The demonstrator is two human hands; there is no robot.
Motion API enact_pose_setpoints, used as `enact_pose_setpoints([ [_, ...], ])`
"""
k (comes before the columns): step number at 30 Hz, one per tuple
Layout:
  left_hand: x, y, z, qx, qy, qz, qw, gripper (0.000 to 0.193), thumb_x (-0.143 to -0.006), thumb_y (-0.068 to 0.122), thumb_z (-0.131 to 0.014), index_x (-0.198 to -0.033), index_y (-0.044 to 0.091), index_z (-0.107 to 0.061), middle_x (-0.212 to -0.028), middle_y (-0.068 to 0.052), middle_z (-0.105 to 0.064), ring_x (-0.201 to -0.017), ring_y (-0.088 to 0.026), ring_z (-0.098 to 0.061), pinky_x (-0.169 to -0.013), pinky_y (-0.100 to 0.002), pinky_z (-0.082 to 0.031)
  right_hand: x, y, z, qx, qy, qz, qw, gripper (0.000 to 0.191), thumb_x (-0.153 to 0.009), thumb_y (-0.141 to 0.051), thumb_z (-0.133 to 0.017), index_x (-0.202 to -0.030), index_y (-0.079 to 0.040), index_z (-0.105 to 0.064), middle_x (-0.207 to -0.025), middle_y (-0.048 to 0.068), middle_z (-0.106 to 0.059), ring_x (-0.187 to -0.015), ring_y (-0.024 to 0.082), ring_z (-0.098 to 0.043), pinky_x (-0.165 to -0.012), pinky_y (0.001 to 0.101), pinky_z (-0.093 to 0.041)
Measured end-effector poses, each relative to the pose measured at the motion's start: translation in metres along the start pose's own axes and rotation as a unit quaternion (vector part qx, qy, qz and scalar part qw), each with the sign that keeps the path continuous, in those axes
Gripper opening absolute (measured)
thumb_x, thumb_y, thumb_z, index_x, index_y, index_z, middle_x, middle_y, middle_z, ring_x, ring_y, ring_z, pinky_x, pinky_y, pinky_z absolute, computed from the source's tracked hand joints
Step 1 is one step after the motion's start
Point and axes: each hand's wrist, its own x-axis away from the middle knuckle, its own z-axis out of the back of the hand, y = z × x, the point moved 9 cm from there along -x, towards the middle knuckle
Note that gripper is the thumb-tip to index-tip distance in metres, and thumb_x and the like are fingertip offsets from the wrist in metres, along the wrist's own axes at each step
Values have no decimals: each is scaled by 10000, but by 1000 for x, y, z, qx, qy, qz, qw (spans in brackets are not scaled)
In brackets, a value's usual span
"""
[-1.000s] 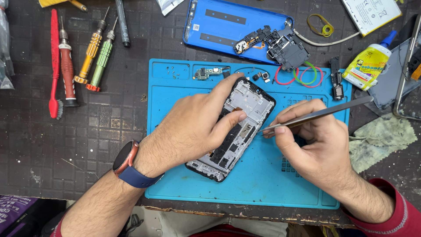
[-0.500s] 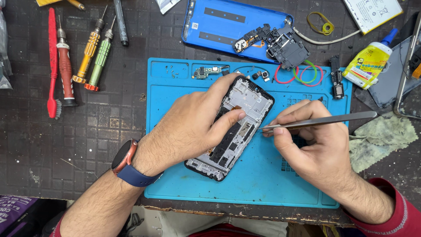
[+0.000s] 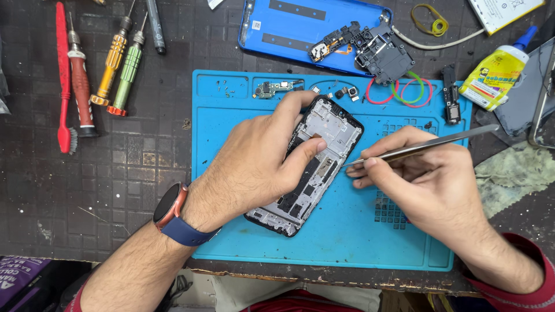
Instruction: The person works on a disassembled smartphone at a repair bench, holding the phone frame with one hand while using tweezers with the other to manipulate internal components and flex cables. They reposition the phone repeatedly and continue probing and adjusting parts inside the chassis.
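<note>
phone frame – pinned by left hand; right hand pinches tweezers at its edge.

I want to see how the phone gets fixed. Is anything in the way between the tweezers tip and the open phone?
Nothing visible is. The right hand holds the tweezers, and their tip points at the phone edge over bare blue mat. The left hand presses the phone from the other side, its thumb just left of the tip, not across it.

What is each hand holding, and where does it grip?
The left hand pins the phone frame by its middle; the right hand pinches the tweezers near their tips.
</note>
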Motion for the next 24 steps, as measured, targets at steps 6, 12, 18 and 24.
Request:
enact_pose_setpoints([
  [6,1,-3,-1,0,-6,8,1000,573,-964,288,-675,-1391,-21,-451,-1012,-254,-734,-1030,-395,-721,-817,-488,-554,-3,3,1,-3,-17,-21,1000,110,-917,-13,-670,-979,78,-683,-907,188,-801,-831,223,-813,-748,339,-699],
  [12,2,-2,0,7,-2,-9,1000,555,-973,294,-677,-1381,-9,-456,-1049,-249,-735,-1069,-397,-717,-833,-487,-554,-5,8,1,-6,-32,-37,999,108,-912,-16,-675,-968,76,-683,-896,189,-801,-837,225,-811,-756,348,-697],
  [18,-1,-9,2,30,-25,42,998,539,-979,335,-649,-1357,1,-461,-1041,-234,-741,-1026,-387,-723,-810,-479,-559,-1,7,1,-69,-34,18,997,112,-973,-15,-629,-1069,43,-624,-983,144,-691,-853,209,-756,-761,341,-659],
  [24,-1,18,20,60,55,-105,991,503,-1082,306,-601,-1345,-80,-417,-1004,-250,-712,-967,-388,-718,-766,-435,-572,4,-12,7,-129,-29,143,981,112,-1060,-13,-624,-1152,17,-567,-1105,93,-537,-862,174,-642,-790,326,-570],
])
